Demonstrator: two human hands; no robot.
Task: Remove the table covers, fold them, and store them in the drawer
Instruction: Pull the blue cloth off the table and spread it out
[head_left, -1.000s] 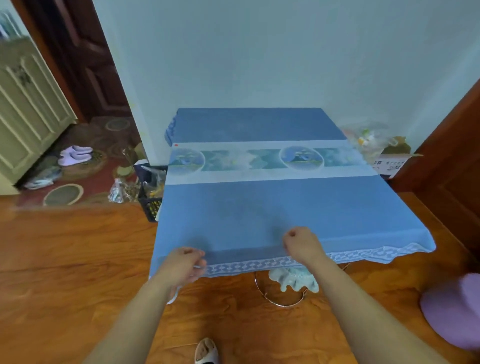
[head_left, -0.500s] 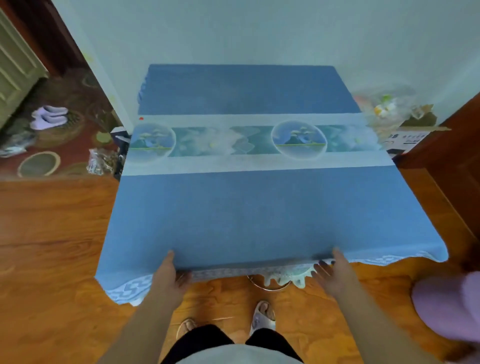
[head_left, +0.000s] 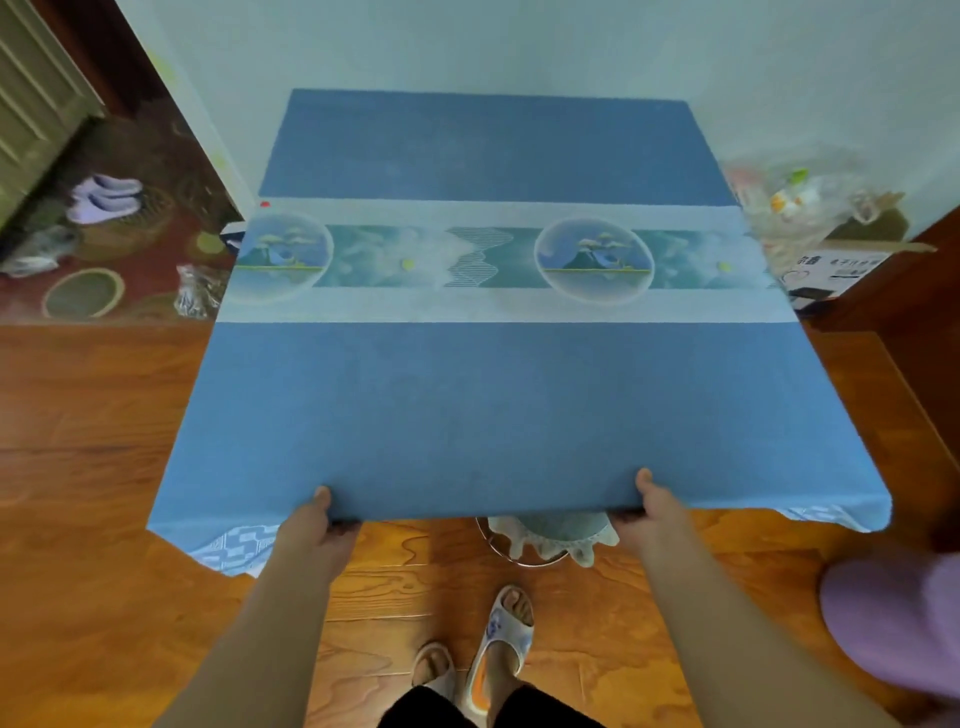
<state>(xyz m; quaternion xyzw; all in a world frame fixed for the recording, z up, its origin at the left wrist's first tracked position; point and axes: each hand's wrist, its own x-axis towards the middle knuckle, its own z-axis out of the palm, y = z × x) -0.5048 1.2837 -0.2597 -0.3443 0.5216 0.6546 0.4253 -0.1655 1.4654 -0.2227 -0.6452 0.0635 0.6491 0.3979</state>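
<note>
A blue table cover (head_left: 483, 405) with a pale picture band across its middle lies spread over the table against the far wall. My left hand (head_left: 318, 522) grips its near edge left of centre, thumb on top and fingers curled underneath. My right hand (head_left: 649, 506) grips the same edge right of centre in the same way. The near edge is lifted a little, and its white lace border hangs at both corners. The table itself is hidden under the cover.
A stool with a lace-trimmed cushion (head_left: 550, 532) stands under the table's near edge. A purple seat (head_left: 898, 629) is at the right. A cardboard box and plastic bags (head_left: 821, 228) sit by the right wall. Slippers (head_left: 104, 197) lie on the patterned rug at left.
Both hands went from on top of the near edge to gripping it with fingers underneath, and the edge has risen. The view has moved closer over the table.
</note>
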